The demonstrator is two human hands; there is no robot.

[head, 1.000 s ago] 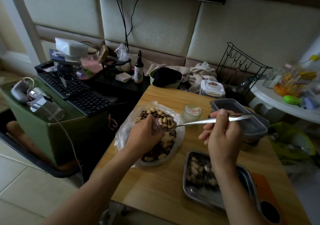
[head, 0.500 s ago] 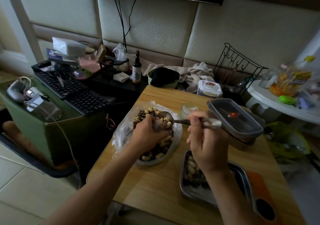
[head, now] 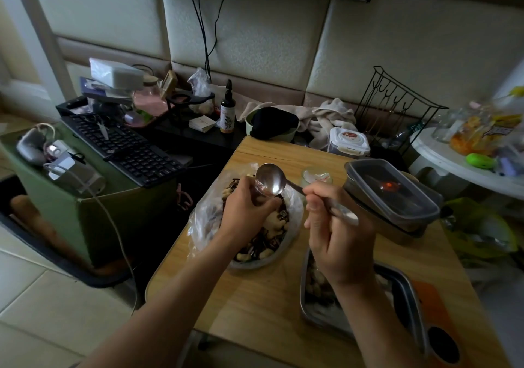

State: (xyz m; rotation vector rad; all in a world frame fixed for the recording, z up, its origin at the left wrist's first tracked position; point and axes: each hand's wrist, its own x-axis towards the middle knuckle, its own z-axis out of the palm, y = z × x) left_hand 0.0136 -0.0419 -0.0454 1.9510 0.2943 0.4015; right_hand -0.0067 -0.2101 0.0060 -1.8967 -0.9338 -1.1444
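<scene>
Head view. I see the wooden table (head: 255, 305) running away from me at a slant. Its left edge drops to the floor just beside the plastic bag (head: 204, 220), which wraps the bowl (head: 266, 264) of biscuits (head: 272, 224). That leaves little room on the left. The widest bare wood lies between the bowl and the near edge, under the left forearm. Another bare strip lies at the far end of the table.

To the right it is tight. The lidded container (head: 397, 197) stands just beside the right hand (head: 337, 243), and the small glass (head: 316, 175) sits between the container and the bowl. The metal tray (head: 302, 296) lies below the right wrist, near the front corner. The keyboard (head: 127, 149) is well apart, off the table to the left.

The spoon (head: 270, 179) hangs over the far rim of the bowl. Its long axis runs from the handle end, low and right by the container, up and left to its head. The hollow faces up toward me and carries nothing, and the tip points to the far left. The right hand wraps its fingers round the handle about midway.

The left hand (head: 246, 214) hovers over the biscuits, knuckles up and fingers curled down, touching or nearly touching the spoon's head. I cannot tell whether they pinch anything.
</scene>
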